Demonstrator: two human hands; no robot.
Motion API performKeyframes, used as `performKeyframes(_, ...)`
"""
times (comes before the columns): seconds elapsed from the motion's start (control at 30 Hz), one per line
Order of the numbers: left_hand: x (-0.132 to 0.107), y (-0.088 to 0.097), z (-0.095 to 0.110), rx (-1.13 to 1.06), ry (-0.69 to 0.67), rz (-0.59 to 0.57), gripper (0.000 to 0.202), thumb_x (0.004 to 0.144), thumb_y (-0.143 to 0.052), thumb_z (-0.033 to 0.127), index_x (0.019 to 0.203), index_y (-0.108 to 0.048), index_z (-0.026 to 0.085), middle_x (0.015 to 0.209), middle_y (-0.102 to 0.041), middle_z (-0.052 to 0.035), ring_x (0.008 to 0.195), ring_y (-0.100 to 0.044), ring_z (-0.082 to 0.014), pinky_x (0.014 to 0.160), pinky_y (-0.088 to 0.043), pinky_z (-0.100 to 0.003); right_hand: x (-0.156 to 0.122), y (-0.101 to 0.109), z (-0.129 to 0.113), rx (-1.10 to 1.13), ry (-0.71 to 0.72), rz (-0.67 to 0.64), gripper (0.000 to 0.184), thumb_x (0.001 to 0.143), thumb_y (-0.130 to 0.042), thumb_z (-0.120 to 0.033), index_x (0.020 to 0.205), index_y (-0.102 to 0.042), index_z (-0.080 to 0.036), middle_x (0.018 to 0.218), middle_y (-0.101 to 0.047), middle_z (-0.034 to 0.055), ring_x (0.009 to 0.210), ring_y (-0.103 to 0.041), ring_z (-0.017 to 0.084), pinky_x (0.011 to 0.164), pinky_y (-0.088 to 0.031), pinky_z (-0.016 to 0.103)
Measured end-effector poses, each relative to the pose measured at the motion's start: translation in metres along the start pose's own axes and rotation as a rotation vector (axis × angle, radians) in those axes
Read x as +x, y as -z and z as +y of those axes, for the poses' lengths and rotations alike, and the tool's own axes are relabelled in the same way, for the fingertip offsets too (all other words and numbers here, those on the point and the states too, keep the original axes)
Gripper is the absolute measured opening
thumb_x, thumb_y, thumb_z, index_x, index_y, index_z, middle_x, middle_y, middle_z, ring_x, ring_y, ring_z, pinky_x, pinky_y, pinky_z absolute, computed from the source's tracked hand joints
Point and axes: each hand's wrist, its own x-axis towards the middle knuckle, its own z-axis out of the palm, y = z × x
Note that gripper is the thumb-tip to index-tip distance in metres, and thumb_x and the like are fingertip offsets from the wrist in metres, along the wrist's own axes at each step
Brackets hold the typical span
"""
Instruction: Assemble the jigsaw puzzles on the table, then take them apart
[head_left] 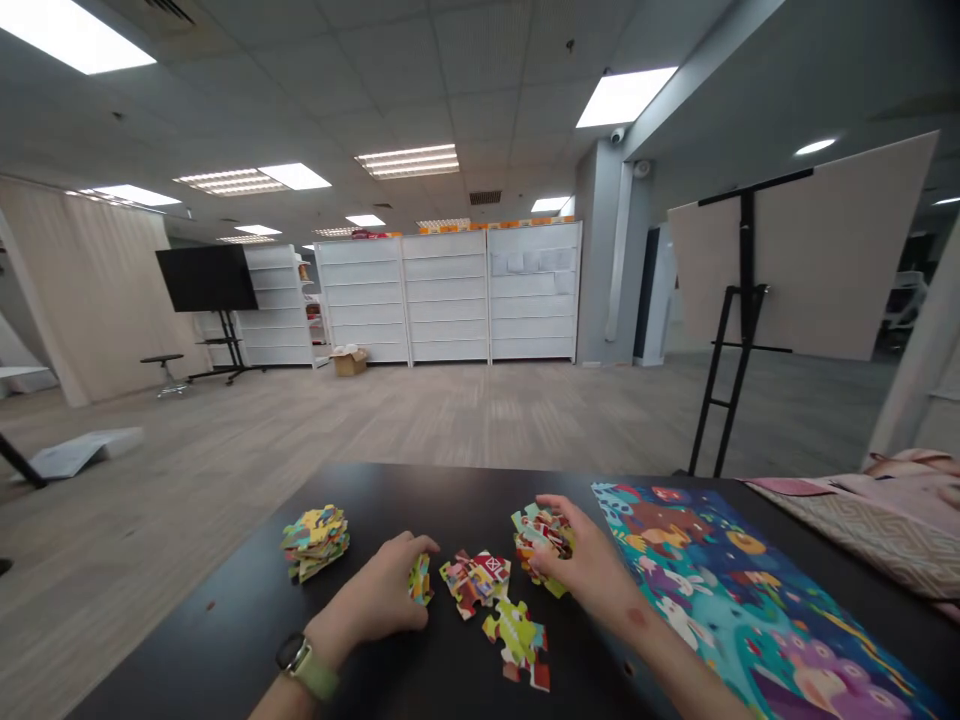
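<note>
My left hand [379,590], with a watch on its wrist, curls round a few colourful jigsaw pieces [421,580] on the dark table; its palm side is hidden. My right hand [581,555] grips a stack of jigsaw pieces [534,530] between thumb and fingers. Between the hands lies a small pile of red and yellow pieces [474,580]. Closer to me are some loose green and yellow pieces [516,640], touching or nearly touching that pile. A taller stack of jigsaw pieces [316,542] stands to the left of my left hand.
A colourful animal picture sheet [720,590] lies flat on the table's right side, beside my right forearm. Patterned pink and beige fabric [877,520] rests at the far right. Beyond the black table [420,490] stand an easel [739,330] and white shelves [446,300].
</note>
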Motion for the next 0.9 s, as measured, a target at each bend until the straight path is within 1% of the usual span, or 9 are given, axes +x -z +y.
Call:
performKeyframes(0.1,-0.001,0.001,0.002,-0.062,-0.067,0.063,0.066,0.054,-0.063,0.011,0.118,-0.068,0.025,0.105,-0.059,-0.0040,0.099,-0.062,-0.0280,0.093,-0.049,-0.037,-0.004,-0.003,-0.005,-0.078,0.136,-0.040,0.054,0.075,-0.061,-0.018,0.129,-0.058,-0.023,0.120,-0.062,0.0073,0.108,-0.064,0.024,0.098,-0.048,0.037)
performKeyframes(0.17,0.000,0.002,0.006,-0.116,-0.117,0.149,0.065,0.059,-0.061,0.010,0.122,-0.065,0.026,0.107,-0.056,-0.0032,0.098,-0.061,-0.0248,0.093,-0.048,-0.034,-0.008,-0.008,-0.007,-0.134,0.215,-0.128,0.039,0.078,-0.058,-0.016,0.116,-0.066,-0.024,0.113,-0.063,0.0056,0.102,-0.064,0.021,0.094,-0.049,0.034)
performKeyframes(0.27,0.002,0.001,0.015,-0.208,-0.150,0.332,0.050,0.076,-0.057,0.016,0.125,-0.057,0.023,0.115,-0.049,-0.0055,0.100,-0.059,-0.0229,0.096,-0.045,-0.036,-0.009,-0.015,-0.006,-0.225,0.228,-0.188,0.032,0.074,-0.060,-0.013,0.103,-0.069,-0.024,0.107,-0.065,0.0051,0.100,-0.064,0.023,0.091,-0.049,0.034)
performKeyframes(0.37,0.005,-0.008,0.025,-0.298,-0.177,0.427,0.037,0.084,-0.059,0.027,0.120,-0.053,0.021,0.119,-0.045,-0.0077,0.104,-0.056,-0.0248,0.097,-0.045,-0.038,-0.004,-0.015,0.001,-0.229,0.208,-0.135,0.031,0.075,-0.059,-0.014,0.102,-0.069,-0.024,0.105,-0.068,0.0045,0.099,-0.065,0.024,0.090,-0.049,0.035)
performKeyframes(0.43,0.008,-0.017,0.031,-0.352,-0.212,0.405,0.039,0.084,-0.059,0.029,0.121,-0.052,0.022,0.121,-0.046,-0.0082,0.109,-0.055,-0.0265,0.099,-0.045,-0.038,0.001,-0.012,0.007,-0.171,0.172,-0.063,0.026,0.076,-0.059,-0.018,0.100,-0.069,-0.024,0.100,-0.070,0.0030,0.094,-0.066,0.023,0.087,-0.049,0.035)
performKeyframes(0.57,0.021,-0.035,0.041,-0.428,-0.233,0.287,0.047,0.076,-0.045,0.014,0.122,-0.054,0.021,0.123,-0.051,-0.0083,0.118,-0.053,-0.0260,0.104,-0.042,-0.039,0.012,0.002,0.018,-0.114,0.065,0.098,0.028,0.078,-0.061,-0.031,0.103,-0.066,-0.023,0.100,-0.073,0.0042,0.091,-0.069,0.025,0.085,-0.050,0.036)
performKeyframes(0.7,0.032,-0.038,0.048,-0.427,-0.217,0.145,0.049,0.076,-0.052,0.014,0.124,-0.057,0.022,0.124,-0.057,-0.0066,0.117,-0.055,-0.0251,0.105,-0.042,-0.037,0.017,0.011,0.027,-0.086,-0.028,0.187,0.036,0.080,-0.059,-0.042,0.110,-0.062,-0.021,0.096,-0.076,0.0056,0.084,-0.071,0.026,0.078,-0.053,0.037)
performKeyframes(0.8,0.032,-0.035,0.050,-0.373,-0.207,0.034,0.048,0.080,-0.062,0.021,0.127,-0.058,0.024,0.124,-0.062,-0.0049,0.115,-0.058,-0.0252,0.104,-0.042,-0.036,0.017,0.009,0.028,-0.061,-0.049,0.174,0.039,0.081,-0.060,-0.045,0.111,-0.061,-0.020,0.096,-0.076,0.0060,0.085,-0.072,0.026,0.077,-0.054,0.036)
performKeyframes(0.9,0.029,-0.035,0.052,-0.280,-0.128,-0.021,0.047,0.082,-0.066,0.030,0.128,-0.061,0.028,0.129,-0.060,-0.0068,0.124,-0.051,-0.0332,0.107,-0.038,-0.048,0.015,0.004,0.026,-0.065,-0.029,0.088,0.040,0.077,-0.064,-0.040,0.113,-0.063,-0.022,0.094,-0.077,0.0036,0.084,-0.072,0.025,0.077,-0.054,0.034)
